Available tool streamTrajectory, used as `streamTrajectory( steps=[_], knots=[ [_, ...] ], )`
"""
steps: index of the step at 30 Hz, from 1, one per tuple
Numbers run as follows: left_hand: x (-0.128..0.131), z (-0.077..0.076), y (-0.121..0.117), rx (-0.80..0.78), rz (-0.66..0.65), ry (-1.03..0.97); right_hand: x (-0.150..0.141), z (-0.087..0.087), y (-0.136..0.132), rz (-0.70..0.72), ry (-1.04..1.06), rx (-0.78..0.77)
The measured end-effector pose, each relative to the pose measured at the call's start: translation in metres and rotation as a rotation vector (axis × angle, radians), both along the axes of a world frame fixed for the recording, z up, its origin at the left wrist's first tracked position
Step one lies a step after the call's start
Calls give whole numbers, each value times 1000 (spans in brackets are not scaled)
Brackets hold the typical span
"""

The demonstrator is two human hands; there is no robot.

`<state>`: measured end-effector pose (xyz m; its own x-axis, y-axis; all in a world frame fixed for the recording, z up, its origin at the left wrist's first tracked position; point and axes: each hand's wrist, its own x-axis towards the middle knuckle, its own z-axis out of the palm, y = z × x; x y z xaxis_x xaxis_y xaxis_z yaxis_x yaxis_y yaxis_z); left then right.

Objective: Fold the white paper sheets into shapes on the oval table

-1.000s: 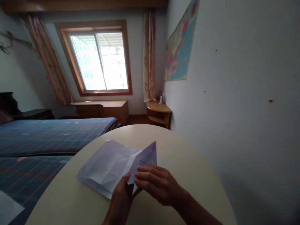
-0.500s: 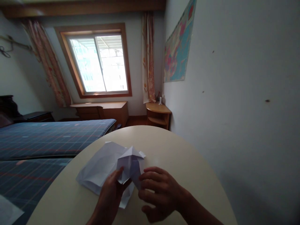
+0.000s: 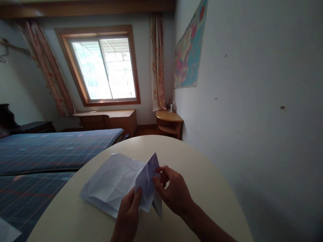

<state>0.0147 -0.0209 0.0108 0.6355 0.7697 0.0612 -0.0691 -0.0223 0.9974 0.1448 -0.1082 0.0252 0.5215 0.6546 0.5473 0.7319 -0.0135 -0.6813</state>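
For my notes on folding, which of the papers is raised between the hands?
The folded paper, between left hand and right hand. The wider creased paper lies on the table; a third paper shows at lower left.

The person's left hand (image 3: 128, 208) and right hand (image 3: 174, 191) are both bare. Slender fingers narrow towards rounded tips, and each thumb is a little broader than the fingers beside it. The right wrist (image 3: 185, 207) is slim and bare, and it runs smoothly into a bare right forearm (image 3: 208, 223) that widens slightly towards the elbow end, where the bottom edge of the view cuts it off. On the left side, the view takes in the hand and the bare wrist area (image 3: 123, 232). Fingernails and fine skin detail are too small and dim to make out.
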Motion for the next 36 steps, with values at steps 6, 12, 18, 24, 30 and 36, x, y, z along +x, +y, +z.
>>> streamTrajectory(
  steps=[6,12,18,24,30,36],
  knots=[
    [1,-2,-8,168,-6,13,4,-3,-1,-121,-60,-90],
    [1,-8,0,120,-79,46,7,0,-3,-37,-196,-138],
    [-2,-2,26,194,54,2,1,7,-8,219,-198,-56],
    [-2,-4,41,187,-36,-39,1,11,-11,307,146,-11],
    [-3,-5,38,-7,60,-50,24,0,-3,466,606,-15],
    [1,-5,30,-59,61,31,43,-12,0,225,250,-73]
  ],
)
